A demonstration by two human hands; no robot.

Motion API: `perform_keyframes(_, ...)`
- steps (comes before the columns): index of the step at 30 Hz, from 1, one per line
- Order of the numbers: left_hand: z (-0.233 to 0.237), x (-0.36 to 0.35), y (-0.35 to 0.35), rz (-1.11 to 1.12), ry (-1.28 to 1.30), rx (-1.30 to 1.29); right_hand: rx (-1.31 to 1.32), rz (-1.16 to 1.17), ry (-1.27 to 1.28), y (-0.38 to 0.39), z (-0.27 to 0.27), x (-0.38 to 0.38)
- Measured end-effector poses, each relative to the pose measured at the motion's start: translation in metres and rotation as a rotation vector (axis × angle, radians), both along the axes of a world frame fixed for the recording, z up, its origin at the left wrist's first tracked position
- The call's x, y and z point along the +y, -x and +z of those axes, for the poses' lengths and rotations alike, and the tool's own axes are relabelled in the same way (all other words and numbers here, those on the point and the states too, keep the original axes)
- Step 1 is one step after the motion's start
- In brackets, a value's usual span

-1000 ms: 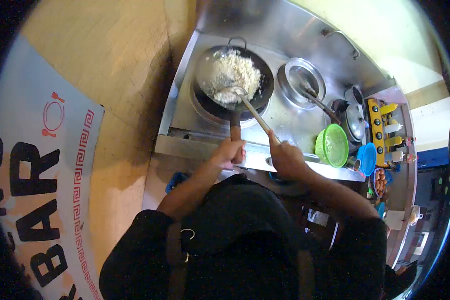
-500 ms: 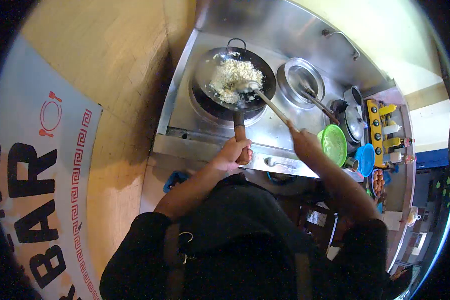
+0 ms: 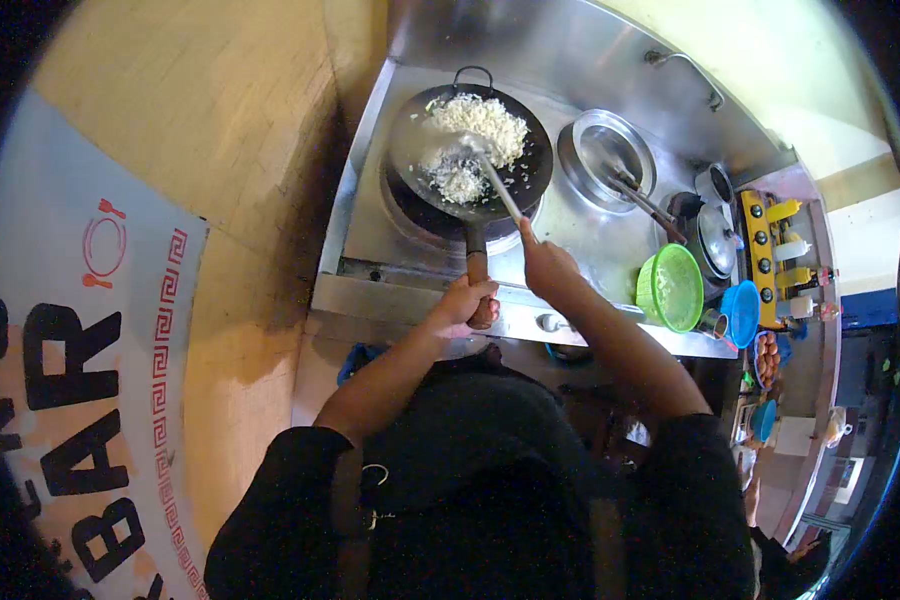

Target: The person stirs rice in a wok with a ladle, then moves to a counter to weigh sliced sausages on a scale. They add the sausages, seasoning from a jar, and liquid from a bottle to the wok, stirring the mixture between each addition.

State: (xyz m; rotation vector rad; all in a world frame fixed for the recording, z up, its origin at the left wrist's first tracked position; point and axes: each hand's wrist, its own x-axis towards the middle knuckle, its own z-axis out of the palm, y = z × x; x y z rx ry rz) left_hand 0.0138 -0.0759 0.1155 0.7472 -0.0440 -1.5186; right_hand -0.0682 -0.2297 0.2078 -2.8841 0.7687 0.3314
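White rice [image 3: 497,126] lies spread in a dark wok [image 3: 536,160] on the burner, some near the far rim. The left hand [image 3: 462,306] grips the wok's wooden handle; the right hand [image 3: 553,272], apart from it, clasps a ladle [image 3: 500,187] whose head meets the rice. A hard outward push could spill grains over that rim, and a loose left grip could let the wok slide. Rightward sit a metal pot [image 3: 567,160] and a green basket [image 3: 644,290].

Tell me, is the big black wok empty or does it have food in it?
The wok has food in it: white, rice-like grains show inside, with a ladle among them.
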Motion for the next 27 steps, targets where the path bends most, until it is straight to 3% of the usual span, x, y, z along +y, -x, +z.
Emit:
perform_keyframes(2, -0.002, -0.002, -0.002, 0.019, 0.028, -0.041, 0.222, 0.056, 0.019, 0.022, 0.042, 0.027)
perform_keyframes(5, -0.022, 0.001, -0.003, 0.037, -0.080, -0.091, 0.301, 0.021, 0.087, 0.052, 0.054, 0.035)
perform_keyframes(7, 0.024, -0.002, 0.003, 0.019, -0.132, -0.118, 0.239, 0.002, 0.117, 0.041, 0.034, 0.005)
perform_keyframes(9, 0.077, 0.002, 0.019, 0.153, -0.051, 0.173, 0.033, 0.059, 0.043, 0.027, 0.027, -0.013)
perform_keyframes(10, 0.079, -0.002, 0.019, 0.146, -0.055, 0.077, 0.064, 0.083, 0.011, 0.025, 0.032, -0.013)
perform_keyframes(15, 0.032, -0.004, 0.021, 0.154, -0.039, 0.148, 0.298, 0.070, 0.041, 0.061, 0.073, 0.012)
perform_keyframes(18, 0.016, -0.007, 0.013, 0.156, -0.026, 0.100, 0.174, -0.040, -0.048, 0.068, 0.076, -0.029)
perform_keyframes(19, 0.011, -0.007, 0.011, 0.158, -0.010, 0.115, 0.174, -0.032, -0.044, 0.061, 0.072, -0.034)
perform_keyframes(22, 0.003, -0.005, 0.011, 0.163, -0.024, 0.102, -0.152, -0.113, -0.012, 0.038, 0.037, -0.057)
perform_keyframes(25, -0.023, -0.006, 0.011, 0.153, -0.021, 0.065, -0.152, -0.272, -0.128, -0.012, 0.002, -0.071)
perform_keyframes(27, -0.030, -0.006, 0.010, 0.147, 0.010, 0.059, -0.140, -0.251, -0.241, -0.014, -0.018, -0.063)
